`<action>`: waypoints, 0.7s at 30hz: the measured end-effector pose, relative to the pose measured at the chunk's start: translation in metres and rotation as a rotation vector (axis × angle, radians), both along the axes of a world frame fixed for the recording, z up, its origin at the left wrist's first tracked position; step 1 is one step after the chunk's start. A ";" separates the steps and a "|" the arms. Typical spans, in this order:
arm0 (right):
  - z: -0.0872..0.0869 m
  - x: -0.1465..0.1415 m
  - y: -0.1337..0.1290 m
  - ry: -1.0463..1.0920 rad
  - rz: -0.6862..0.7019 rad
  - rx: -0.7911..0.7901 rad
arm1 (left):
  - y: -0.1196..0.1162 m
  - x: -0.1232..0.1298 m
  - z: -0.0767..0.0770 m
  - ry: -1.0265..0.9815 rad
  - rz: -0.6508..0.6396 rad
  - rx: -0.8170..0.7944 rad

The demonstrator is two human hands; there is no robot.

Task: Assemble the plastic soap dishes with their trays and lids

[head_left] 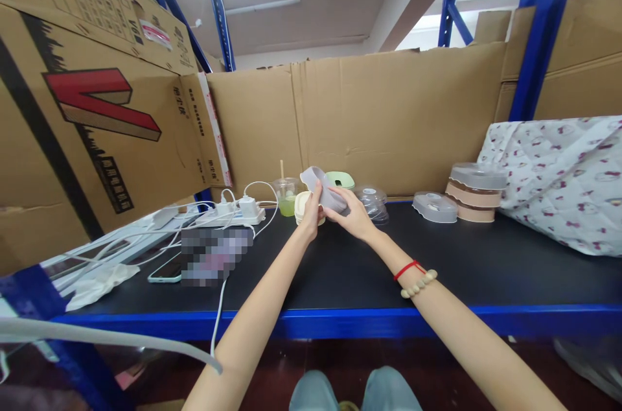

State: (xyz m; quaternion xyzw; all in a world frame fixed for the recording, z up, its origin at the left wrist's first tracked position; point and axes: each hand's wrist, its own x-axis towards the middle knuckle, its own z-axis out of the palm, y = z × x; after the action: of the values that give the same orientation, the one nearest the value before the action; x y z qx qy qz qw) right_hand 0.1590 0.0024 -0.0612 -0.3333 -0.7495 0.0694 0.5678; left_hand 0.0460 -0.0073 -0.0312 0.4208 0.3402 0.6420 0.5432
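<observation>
Both my hands hold a pale grey-lilac, curved plastic piece point(318, 183) with a wavy edge, tilted above the black shelf top point(340, 268). My left hand point(311, 211) pinches its lower left side. My right hand point(354, 212) grips its right side, thumb and fingers closed around the rim. Just behind my left hand sit cream-coloured pieces point(301, 205), partly hidden by it. A light green piece with a dark opening point(343, 179) stands behind the grey one. Transparent plastic parts point(373, 203) are to the right of my right hand.
A drink cup with a straw point(287, 200) stands left of my hands. Farther left are chargers on a power strip point(233, 211), white cables and a phone point(168, 268). Grey and peach containers point(471, 194) are stacked right, beside a patterned cloth point(558, 184). Cardboard point(389, 119) walls the back.
</observation>
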 end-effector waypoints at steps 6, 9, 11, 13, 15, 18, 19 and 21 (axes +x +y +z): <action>0.004 -0.002 -0.007 0.077 -0.051 -0.113 | 0.002 -0.001 -0.001 0.022 -0.073 0.033; 0.006 -0.003 -0.011 0.093 -0.085 -0.162 | 0.002 -0.001 -0.003 0.003 -0.099 0.047; 0.007 -0.003 -0.013 0.101 -0.078 -0.170 | 0.001 -0.001 -0.003 -0.011 -0.110 0.044; 0.007 -0.003 -0.013 0.117 -0.066 -0.171 | 0.000 -0.001 -0.003 -0.019 -0.119 0.031; 0.006 -0.004 -0.012 0.140 -0.053 -0.171 | -0.001 -0.001 -0.003 -0.031 -0.126 0.015; 0.005 -0.005 -0.012 0.181 -0.034 -0.149 | -0.001 -0.001 -0.003 -0.074 -0.126 0.002; 0.005 -0.006 -0.012 0.192 -0.027 -0.138 | -0.001 -0.001 -0.002 -0.089 -0.122 0.003; 0.005 -0.008 -0.013 0.209 -0.016 -0.125 | -0.001 -0.001 -0.002 -0.107 -0.110 0.004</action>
State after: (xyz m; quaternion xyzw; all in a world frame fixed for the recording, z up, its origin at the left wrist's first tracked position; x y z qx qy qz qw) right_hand 0.1514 -0.0104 -0.0565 -0.3650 -0.6778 0.1459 0.6214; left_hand 0.0445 -0.0078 -0.0332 0.4051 0.2859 0.6335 0.5940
